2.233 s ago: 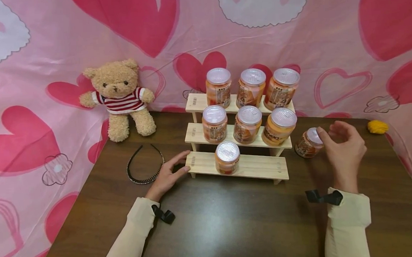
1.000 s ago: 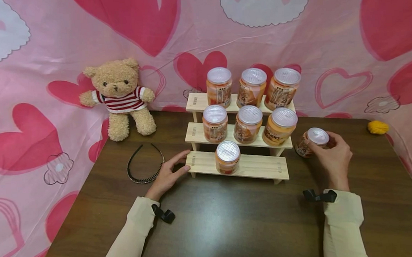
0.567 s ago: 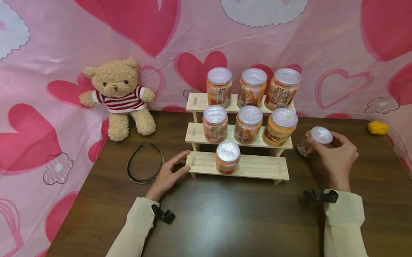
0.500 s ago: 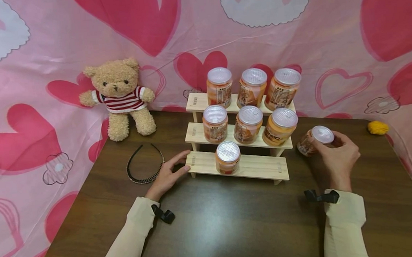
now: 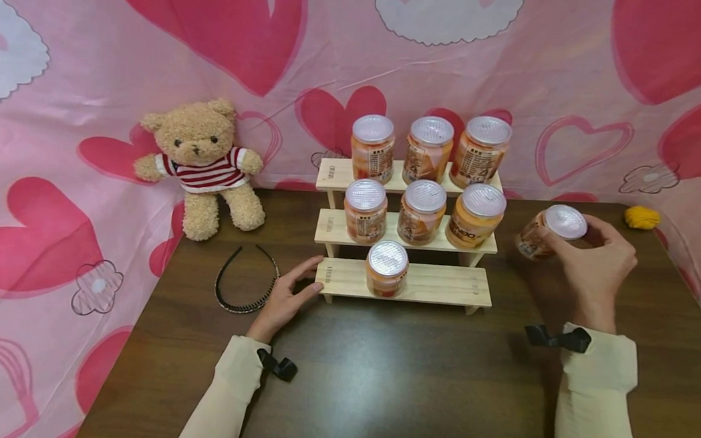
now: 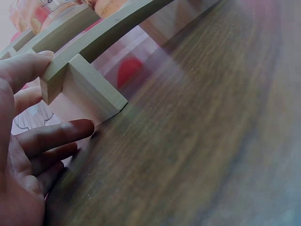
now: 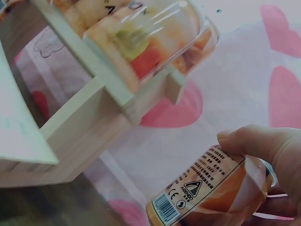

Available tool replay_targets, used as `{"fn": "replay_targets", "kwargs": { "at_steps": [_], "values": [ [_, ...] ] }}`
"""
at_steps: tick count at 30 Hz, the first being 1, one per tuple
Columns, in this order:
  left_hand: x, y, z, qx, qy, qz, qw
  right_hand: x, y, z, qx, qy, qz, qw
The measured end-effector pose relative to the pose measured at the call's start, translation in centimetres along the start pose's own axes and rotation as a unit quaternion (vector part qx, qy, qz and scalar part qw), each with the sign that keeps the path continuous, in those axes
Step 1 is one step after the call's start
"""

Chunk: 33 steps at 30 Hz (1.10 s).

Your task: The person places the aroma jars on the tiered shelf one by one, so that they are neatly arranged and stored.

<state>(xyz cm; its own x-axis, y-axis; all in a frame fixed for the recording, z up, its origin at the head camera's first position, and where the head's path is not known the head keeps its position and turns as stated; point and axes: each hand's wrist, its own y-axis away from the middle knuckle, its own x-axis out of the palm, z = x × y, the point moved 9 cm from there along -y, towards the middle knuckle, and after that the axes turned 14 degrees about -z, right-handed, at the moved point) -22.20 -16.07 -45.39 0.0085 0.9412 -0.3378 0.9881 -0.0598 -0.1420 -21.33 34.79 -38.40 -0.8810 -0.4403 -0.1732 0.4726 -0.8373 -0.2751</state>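
Observation:
In the head view, my right hand (image 5: 600, 264) grips a small clear jar (image 5: 564, 222) with a silvery lid, right of the stand. The jar tilts, lid towards the hand; the right wrist view shows the thumb on its side, beside a printed label (image 7: 195, 188). Some of its fingers are hidden behind the jar. My left hand (image 5: 286, 300) rests with extended fingers against the left end of the wooden stand's lowest step (image 5: 439, 282). One fingertip touches the step's corner in the left wrist view. A single jar (image 5: 387, 274) stands on that step.
Three jars stand on the middle step (image 5: 334, 225) and three on the top step (image 5: 338, 173). A teddy bear (image 5: 202, 161) and a black headband (image 5: 241, 309) are left of the stand. Something yellow (image 5: 641, 217) lies at the far right, before a pink heart-print cloth (image 5: 341, 65).
My right hand has taken hold of the jar at the right, then moved it a little right and upward in view, tilting it. My left hand has stayed at the step's end.

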Motion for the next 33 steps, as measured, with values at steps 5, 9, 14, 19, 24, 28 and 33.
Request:
{"fn": "replay_targets", "kwargs": {
  "at_steps": [5, 9, 14, 19, 24, 28, 33],
  "values": [
    [0.0, 0.0, 0.0, -0.001, -0.001, 0.001, 1.0000, -0.8, 0.1, 1.2, 0.004, -0.014, -0.005, 0.9999],
    [0.1, -0.2, 1.2, -0.004, -0.005, 0.000, 1.0000, -1.4, 0.2, 2.3, 0.003, -0.023, -0.008, 0.9997],
    [0.2, -0.7, 3.5, -0.003, -0.007, -0.003, 1.0000, -2.1, 0.6, 4.0, -0.014, -0.054, -0.016, 0.9983],
    [0.3, -0.7, 3.4, 0.006, 0.000, -0.005, 1.0000, -2.9, 1.3, 5.6, -0.031, -0.062, -0.023, 0.9973],
    [0.3, -0.7, 3.1, 0.013, 0.008, -0.007, 0.9999, -3.3, 1.6, 6.7, -0.050, -0.068, -0.025, 0.9961],
    [0.2, -0.6, 3.0, 0.015, 0.007, -0.008, 0.9998, -3.5, 1.6, 7.1, -0.064, -0.091, -0.016, 0.9937],
    [0.2, -0.6, 3.0, 0.020, -0.001, -0.009, 0.9998, -3.7, 1.7, 7.4, -0.048, -0.152, 0.004, 0.9873]
  ]
}}
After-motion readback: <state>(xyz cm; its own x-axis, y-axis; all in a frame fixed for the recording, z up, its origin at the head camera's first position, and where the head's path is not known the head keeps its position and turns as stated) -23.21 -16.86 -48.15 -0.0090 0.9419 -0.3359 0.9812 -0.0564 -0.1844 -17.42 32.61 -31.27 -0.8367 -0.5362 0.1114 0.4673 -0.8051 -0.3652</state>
